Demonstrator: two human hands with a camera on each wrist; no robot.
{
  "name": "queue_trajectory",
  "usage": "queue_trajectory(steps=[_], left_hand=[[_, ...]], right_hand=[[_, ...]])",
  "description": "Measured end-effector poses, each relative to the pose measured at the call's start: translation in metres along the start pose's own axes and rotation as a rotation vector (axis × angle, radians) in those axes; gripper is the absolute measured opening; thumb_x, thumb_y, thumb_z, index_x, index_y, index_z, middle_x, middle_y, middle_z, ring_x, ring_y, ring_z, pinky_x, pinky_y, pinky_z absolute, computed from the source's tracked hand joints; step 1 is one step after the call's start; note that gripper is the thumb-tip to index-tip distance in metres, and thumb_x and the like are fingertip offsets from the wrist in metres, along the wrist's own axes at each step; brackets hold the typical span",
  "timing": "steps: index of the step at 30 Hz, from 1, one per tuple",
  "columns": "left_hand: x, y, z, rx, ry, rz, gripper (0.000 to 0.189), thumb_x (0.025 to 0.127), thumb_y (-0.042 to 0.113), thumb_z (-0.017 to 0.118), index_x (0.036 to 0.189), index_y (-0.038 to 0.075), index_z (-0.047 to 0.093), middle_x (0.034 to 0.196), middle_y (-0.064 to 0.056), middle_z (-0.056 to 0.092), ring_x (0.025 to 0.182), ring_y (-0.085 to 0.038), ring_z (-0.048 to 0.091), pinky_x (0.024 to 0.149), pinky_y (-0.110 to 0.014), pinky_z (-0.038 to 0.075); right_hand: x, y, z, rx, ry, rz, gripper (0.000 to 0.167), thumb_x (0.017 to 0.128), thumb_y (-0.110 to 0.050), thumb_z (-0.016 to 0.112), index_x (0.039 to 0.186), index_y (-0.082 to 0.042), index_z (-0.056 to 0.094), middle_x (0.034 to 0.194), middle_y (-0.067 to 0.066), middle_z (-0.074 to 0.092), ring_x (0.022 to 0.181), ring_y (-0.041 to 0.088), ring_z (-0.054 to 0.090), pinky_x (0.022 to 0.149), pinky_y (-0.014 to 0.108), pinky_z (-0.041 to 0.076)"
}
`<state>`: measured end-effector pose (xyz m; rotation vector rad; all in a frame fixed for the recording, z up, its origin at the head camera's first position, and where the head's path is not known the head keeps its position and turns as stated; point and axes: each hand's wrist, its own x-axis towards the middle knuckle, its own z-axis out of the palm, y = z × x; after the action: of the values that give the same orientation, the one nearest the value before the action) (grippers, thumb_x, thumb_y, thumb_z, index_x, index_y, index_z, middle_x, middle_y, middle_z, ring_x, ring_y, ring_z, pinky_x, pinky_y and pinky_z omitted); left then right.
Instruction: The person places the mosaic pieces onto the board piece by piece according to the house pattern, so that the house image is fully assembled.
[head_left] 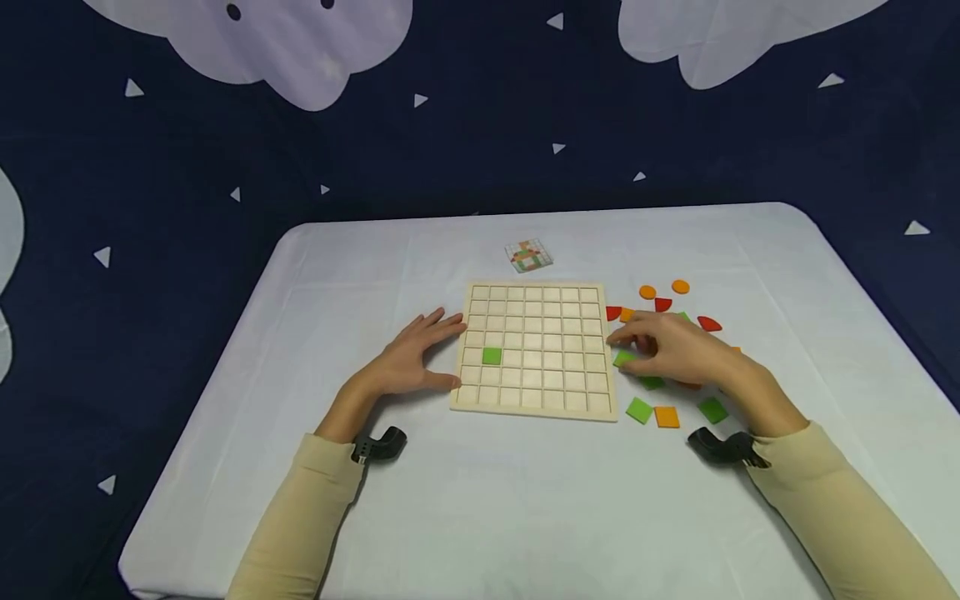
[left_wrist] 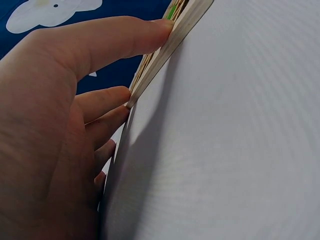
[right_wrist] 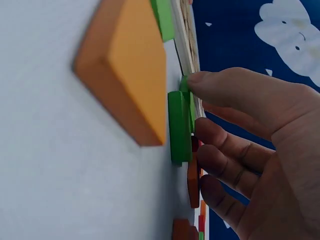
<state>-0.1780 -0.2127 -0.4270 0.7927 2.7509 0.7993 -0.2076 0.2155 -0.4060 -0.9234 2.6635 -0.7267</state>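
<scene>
A wooden grid board (head_left: pixel 534 408) lies mid-table, with one green square tile (head_left: pixel 492 356) set in a cell toward its left side. My left hand (head_left: pixel 408 358) is spread along the board's left edge; in the left wrist view its thumb (left_wrist: pixel 150 37) and fingertips touch the rim. Beside the board's right edge, my right hand (head_left: pixel 675 346) pinches another green square tile (head_left: pixel 623 357) between thumb and fingers, low among the loose pieces. The right wrist view has the thumb tip (right_wrist: pixel 200 82) on this tile, while the index finger is mostly hidden behind the thumb.
Right of the board lie orange squares (head_left: pixel 667 417), green squares (head_left: pixel 713 410), red quarter-round pieces (head_left: pixel 708 323) and orange discs (head_left: pixel 680 287). Behind the board is a small patterned card (head_left: pixel 528 255). A white cloth (head_left: pixel 480 508) covers the table; a dark blue curtain hangs behind.
</scene>
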Motion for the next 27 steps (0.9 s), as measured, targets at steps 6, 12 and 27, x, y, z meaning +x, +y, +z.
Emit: queue_trajectory(steps=[6, 12, 27], left_hand=[[-0.001, 0.004, -0.004, -0.019, 0.006, -0.033, 0.085, 0.075, 0.044, 0.076, 0.148, 0.019, 0.041, 0.155, 0.008, 0.027, 0.145, -0.017, 0.007, 0.117, -0.039, 0.002], [-0.004, 0.003, -0.001, -0.031, 0.016, -0.005, 0.084, 0.075, 0.044, 0.077, 0.147, 0.018, 0.041, 0.155, 0.008, 0.027, 0.145, -0.017, 0.008, 0.117, -0.039, 0.002], [-0.007, 0.004, 0.002, -0.038, 0.013, -0.016, 0.086, 0.075, 0.044, 0.078, 0.148, 0.02, 0.041, 0.155, 0.011, 0.026, 0.145, -0.017, 0.008, 0.117, -0.04, 0.002]], right_hand=[[-0.003, 0.003, -0.003, 0.011, -0.022, 0.034, 0.03, 0.082, -0.031, 0.077, 0.111, -0.024, 0.072, 0.087, -0.008, 0.058, 0.077, 0.014, 0.05, 0.064, 0.029, 0.042], [-0.009, 0.004, -0.001, 0.017, -0.038, 0.052, 0.03, 0.081, -0.028, 0.078, 0.11, -0.023, 0.073, 0.091, -0.009, 0.058, 0.08, 0.013, 0.051, 0.067, 0.029, 0.044], [-0.01, 0.002, 0.001, -0.006, 0.005, 0.039, 0.031, 0.077, -0.016, 0.076, 0.108, -0.02, 0.074, 0.087, -0.007, 0.057, 0.074, 0.013, 0.05, 0.06, 0.026, 0.04]])
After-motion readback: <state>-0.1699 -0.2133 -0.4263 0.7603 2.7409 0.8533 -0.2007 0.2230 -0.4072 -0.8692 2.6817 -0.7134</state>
